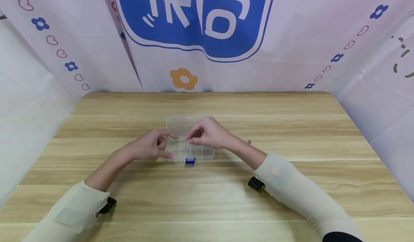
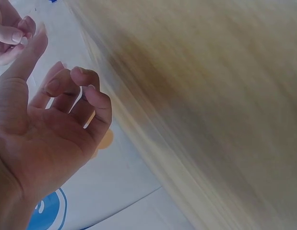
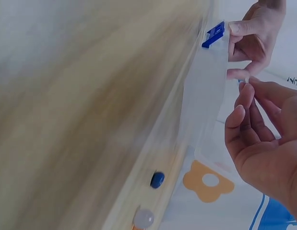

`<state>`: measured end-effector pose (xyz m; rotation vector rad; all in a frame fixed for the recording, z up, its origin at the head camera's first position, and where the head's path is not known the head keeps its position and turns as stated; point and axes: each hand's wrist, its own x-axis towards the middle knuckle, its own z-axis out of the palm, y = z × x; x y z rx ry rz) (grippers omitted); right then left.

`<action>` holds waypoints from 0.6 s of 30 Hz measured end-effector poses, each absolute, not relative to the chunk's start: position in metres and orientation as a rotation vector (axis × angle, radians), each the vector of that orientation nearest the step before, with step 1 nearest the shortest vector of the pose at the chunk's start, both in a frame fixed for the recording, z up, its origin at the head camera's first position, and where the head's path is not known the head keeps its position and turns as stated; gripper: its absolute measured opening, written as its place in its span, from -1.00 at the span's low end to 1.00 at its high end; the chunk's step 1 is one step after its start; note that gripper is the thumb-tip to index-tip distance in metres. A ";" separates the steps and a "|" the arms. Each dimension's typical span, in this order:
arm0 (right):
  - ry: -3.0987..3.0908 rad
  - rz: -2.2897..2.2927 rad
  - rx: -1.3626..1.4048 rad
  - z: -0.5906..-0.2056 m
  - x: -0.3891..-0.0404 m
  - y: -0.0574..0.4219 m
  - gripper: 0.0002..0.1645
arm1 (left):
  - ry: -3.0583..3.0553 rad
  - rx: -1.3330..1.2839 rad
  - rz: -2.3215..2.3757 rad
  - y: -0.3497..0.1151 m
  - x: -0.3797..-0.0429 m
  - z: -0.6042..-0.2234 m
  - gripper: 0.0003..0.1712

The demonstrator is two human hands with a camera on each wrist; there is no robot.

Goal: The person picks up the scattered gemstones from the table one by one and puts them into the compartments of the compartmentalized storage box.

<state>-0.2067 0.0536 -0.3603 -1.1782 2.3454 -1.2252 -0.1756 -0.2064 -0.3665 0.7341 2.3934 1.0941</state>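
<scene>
A clear plastic compartment box (image 1: 207, 153) lies on the table with its lid (image 1: 176, 123) raised at the back and a blue latch (image 1: 190, 161) at its front. My left hand (image 1: 152, 145) spans the box's left end, thumb at the front wall and index finger reaching over the far side, holding it. Its other fingers are loosely curled in the left wrist view. Above the compartments my right hand (image 1: 208, 132) pinches a tiny whitish piece (image 2: 24, 41) between thumb and forefinger. The right wrist view shows that piece (image 3: 246, 79) close to the left index fingertip.
Beyond the right wrist lies a small brownish item (image 1: 249, 142), partly behind the forearm. In the right wrist view, a dark blue bead (image 3: 157, 179) and a pale round bead (image 3: 143, 218) sit on the table. A printed white curtain (image 1: 226, 75) hangs behind the table's back edge.
</scene>
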 end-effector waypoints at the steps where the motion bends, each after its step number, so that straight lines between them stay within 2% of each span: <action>1: 2.348 -1.221 -1.178 -0.360 -0.207 0.052 -0.92 | 2.395 0.738 1.091 -0.207 -0.176 -0.367 -0.31; 18: 2.386 -1.148 -1.118 -0.362 -0.204 0.031 -0.93 | 2.412 0.749 1.074 -0.207 -0.178 -0.367 -0.34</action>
